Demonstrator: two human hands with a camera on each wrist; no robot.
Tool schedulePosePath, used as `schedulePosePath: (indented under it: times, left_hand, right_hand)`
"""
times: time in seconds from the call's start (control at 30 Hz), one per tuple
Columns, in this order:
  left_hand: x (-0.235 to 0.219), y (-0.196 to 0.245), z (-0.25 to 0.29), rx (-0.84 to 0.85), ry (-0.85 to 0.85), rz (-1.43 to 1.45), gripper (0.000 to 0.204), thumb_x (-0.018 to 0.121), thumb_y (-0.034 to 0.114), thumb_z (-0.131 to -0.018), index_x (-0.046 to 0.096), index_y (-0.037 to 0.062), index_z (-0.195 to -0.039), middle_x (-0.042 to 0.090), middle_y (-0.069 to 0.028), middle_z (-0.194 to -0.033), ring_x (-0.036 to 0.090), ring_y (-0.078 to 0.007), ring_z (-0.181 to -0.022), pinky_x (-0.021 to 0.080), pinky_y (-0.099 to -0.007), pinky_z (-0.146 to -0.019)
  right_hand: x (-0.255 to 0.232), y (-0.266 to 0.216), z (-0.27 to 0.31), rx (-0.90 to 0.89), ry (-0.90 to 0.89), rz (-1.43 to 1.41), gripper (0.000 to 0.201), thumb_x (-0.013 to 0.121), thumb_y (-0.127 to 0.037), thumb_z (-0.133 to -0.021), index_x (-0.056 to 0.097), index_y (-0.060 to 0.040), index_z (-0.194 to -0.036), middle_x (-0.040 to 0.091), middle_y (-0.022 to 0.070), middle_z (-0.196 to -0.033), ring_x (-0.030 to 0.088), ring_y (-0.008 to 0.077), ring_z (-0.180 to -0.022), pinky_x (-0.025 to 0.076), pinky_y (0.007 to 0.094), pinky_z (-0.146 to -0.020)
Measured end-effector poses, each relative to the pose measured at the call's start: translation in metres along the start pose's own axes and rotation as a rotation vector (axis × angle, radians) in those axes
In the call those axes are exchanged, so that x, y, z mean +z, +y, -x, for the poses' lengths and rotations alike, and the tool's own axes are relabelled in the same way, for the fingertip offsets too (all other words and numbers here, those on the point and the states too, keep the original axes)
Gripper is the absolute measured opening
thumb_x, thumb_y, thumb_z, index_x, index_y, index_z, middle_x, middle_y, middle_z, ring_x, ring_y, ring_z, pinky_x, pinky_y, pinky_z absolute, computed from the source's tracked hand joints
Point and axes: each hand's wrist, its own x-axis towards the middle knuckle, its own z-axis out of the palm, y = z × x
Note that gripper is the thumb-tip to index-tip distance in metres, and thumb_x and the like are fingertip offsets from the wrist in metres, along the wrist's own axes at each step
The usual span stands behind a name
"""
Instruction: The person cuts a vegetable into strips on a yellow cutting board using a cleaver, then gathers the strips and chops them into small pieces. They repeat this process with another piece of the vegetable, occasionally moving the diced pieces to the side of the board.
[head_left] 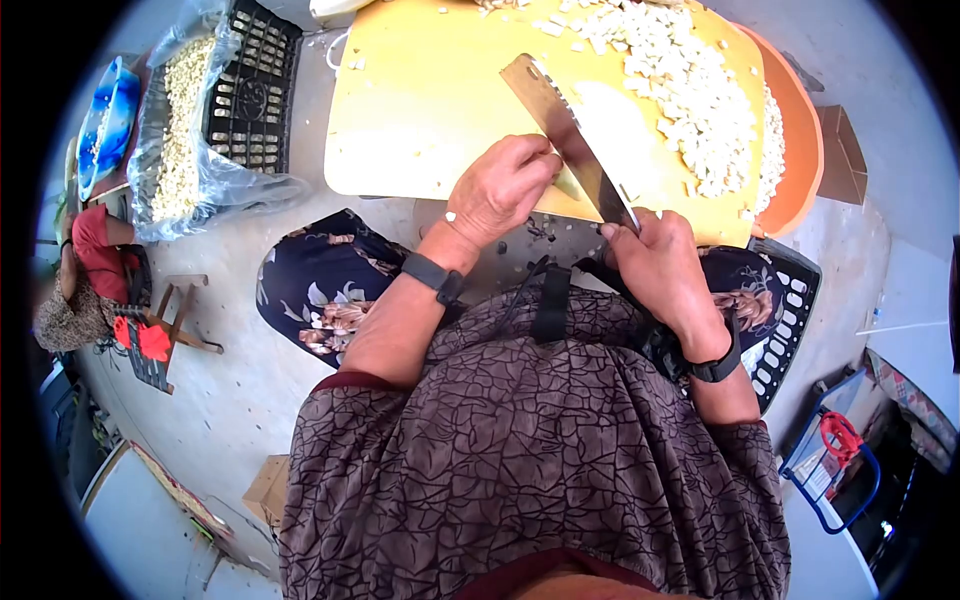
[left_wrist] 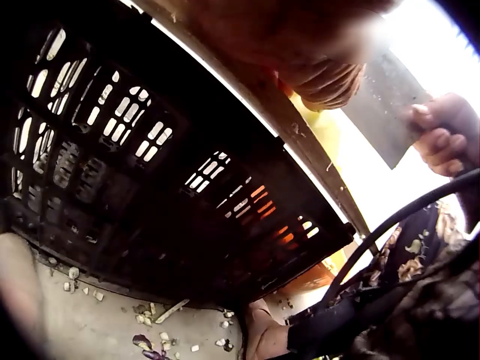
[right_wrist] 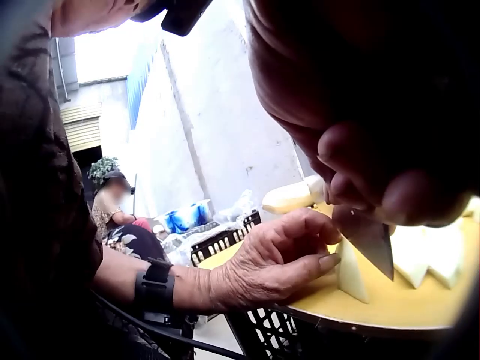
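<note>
My right hand [head_left: 655, 262] grips the handle of a broad knife [head_left: 570, 125], its blade slanting up and left over the yellow cutting board [head_left: 420, 110]. Beside the blade, my left hand [head_left: 505, 187] has curled fingers. In the right wrist view its thumb and fingertips pinch the edge of a pale, wedge-like slice [right_wrist: 351, 274], which stands close to the knife tip. More pale slices [right_wrist: 427, 255] lie on the board past the blade. A heap of small pale diced pieces [head_left: 700, 120] covers the board's right side.
An orange basin [head_left: 800, 180] with diced pieces stands at the board's right edge. Black crates [left_wrist: 150, 187] stand below the board. To the left are a plastic-lined container [head_left: 215, 190] of pale pieces, a blue basin [head_left: 110, 120] and another seated person [head_left: 75, 310].
</note>
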Motion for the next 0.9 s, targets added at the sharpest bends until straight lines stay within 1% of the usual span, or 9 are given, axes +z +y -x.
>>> schedulePosePath:
  times: [0.1,0.2,0.27,0.33,0.4,0.47,0.5,0.6,0.9]
  left_hand:
    - [-0.001,0.000,0.000,-0.010,-0.012,0.005,0.020,0.069,-0.003,-0.078,0.067,0.0026,-0.097,0.064,-0.0107,-0.102,0.066,-0.0259,-0.091,0.056,-0.0345,-0.077]
    - [-0.007,0.005,-0.004,-0.252,0.072,0.291,0.018,0.065,-0.004,-0.083,0.067,0.0033,-0.100,0.065,-0.0107,-0.101,0.066,-0.0222,-0.091,0.055,-0.0322,-0.081]
    - [-0.032,0.013,-0.018,-0.533,0.352,0.861,0.011,0.060,0.003,-0.095,0.067,0.0009,-0.104,0.067,-0.0094,-0.108,0.064,-0.0184,-0.096,0.053,-0.0330,-0.089]
    - [-0.069,0.008,-0.034,-0.338,0.438,1.450,0.020,0.052,0.012,-0.103,0.064,-0.0025,-0.110,0.067,-0.0135,-0.109,0.063,-0.0185,-0.093,0.051,-0.0330,-0.091]
    - [-0.078,-0.006,-0.031,-0.431,0.407,1.197,0.016,0.060,0.011,-0.098,0.067,-0.0003,-0.107,0.068,-0.0119,-0.108,0.063,-0.0180,-0.094,0.052,-0.0331,-0.089]
    - [-0.064,0.002,-0.028,-0.395,0.239,0.333,0.014,0.068,0.009,-0.091,0.069,0.0017,-0.103,0.068,-0.0110,-0.105,0.064,-0.0192,-0.094,0.053,-0.0325,-0.086]
    - [-0.058,0.005,-0.026,-0.316,0.153,0.171,0.018,0.073,0.008,-0.082,0.070,0.0028,-0.100,0.068,-0.0110,-0.104,0.065,-0.0227,-0.094,0.054,-0.0332,-0.083]
    - [-0.044,0.015,-0.022,-0.117,-0.144,0.017,0.026,0.071,0.001,-0.076,0.071,0.0036,-0.102,0.067,-0.0109,-0.107,0.063,-0.0288,-0.105,0.050,-0.0371,-0.093]
    - [-0.010,0.010,-0.007,-0.110,-0.052,0.052,0.023,0.070,-0.001,-0.076,0.069,0.0038,-0.098,0.066,-0.0100,-0.104,0.065,-0.0289,-0.097,0.054,-0.0371,-0.084]
  right_hand:
    - [-0.007,-0.010,0.003,0.149,-0.073,-0.024,0.025,0.063,-0.012,-0.092,0.063,0.0086,-0.077,0.063,0.0092,-0.061,0.051,0.0128,-0.053,0.043,0.0325,-0.053]
    - [-0.004,0.004,0.002,0.140,-0.005,-0.069,0.027,0.063,-0.013,-0.093,0.064,0.0073,-0.076,0.062,0.0069,-0.061,0.050,0.0114,-0.052,0.043,0.0317,-0.053]
    - [-0.009,0.007,0.000,0.159,0.012,-0.090,0.025,0.065,-0.015,-0.090,0.066,0.0090,-0.084,0.059,0.0188,-0.059,0.055,0.0237,-0.051,0.046,0.0381,-0.054]
    - [-0.007,0.014,0.006,0.200,0.035,-0.125,0.026,0.066,-0.016,-0.089,0.067,0.0099,-0.087,0.057,0.0243,-0.058,0.057,0.0289,-0.050,0.047,0.0410,-0.056]
    - [-0.007,0.020,0.005,0.203,0.074,-0.164,0.025,0.066,-0.015,-0.089,0.067,0.0100,-0.088,0.058,0.0234,-0.058,0.055,0.0269,-0.050,0.047,0.0405,-0.057]
    - [-0.011,0.019,0.005,0.223,0.086,-0.144,0.025,0.065,-0.015,-0.089,0.067,0.0099,-0.089,0.058,0.0226,-0.058,0.055,0.0263,-0.050,0.048,0.0403,-0.058]
    - [-0.012,0.018,0.006,0.237,0.092,-0.137,0.025,0.065,-0.015,-0.089,0.067,0.0099,-0.089,0.058,0.0222,-0.058,0.055,0.0260,-0.051,0.048,0.0402,-0.059]
    - [-0.014,0.023,0.013,0.204,0.120,-0.173,0.025,0.065,-0.015,-0.090,0.067,0.0094,-0.092,0.058,0.0210,-0.058,0.055,0.0245,-0.052,0.048,0.0398,-0.060]
    - [-0.008,0.018,0.020,0.186,0.005,-0.063,0.024,0.065,-0.016,-0.089,0.069,0.0059,-0.098,0.060,0.0246,-0.063,0.062,0.0379,-0.060,0.049,0.0433,-0.063]
